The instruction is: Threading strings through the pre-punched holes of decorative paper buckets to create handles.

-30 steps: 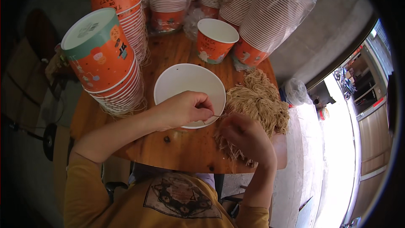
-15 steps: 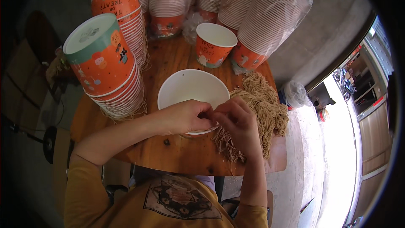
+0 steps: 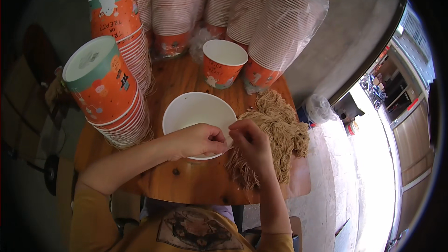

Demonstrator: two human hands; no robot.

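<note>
A round paper bucket (image 3: pixel 186 108), white inside, stands mouth up on the table in front of me. Over its near right rim, my left hand (image 3: pixel 203 141) is closed in a pinch, thumb and fingertips together. Just right of it, my right hand (image 3: pixel 252 143) is also closed, its fingertips bent toward the left ones. A faint thin strand may show between the hands; what the fingers hold is too small to make out. Beside and partly behind my right hand lies a heap of tan string (image 3: pixel 284 135), its loose ends spilling toward the table's near edge.
On the wooden table (image 3: pixel 186 177), upside-down orange-and-green bucket stacks (image 3: pixel 105 84) with dangling strings stand at left. Another bucket (image 3: pixel 225 65) stands upright behind. Tall plastic-wrapped bucket stacks (image 3: pixel 282 23) line the back. Beyond the right edge is a clear plastic bag (image 3: pixel 319 107).
My fingertips have drawn slightly apart above the rim, both hands still close together. The whole scene sits lower and further left in the picture, as the view has shifted.
</note>
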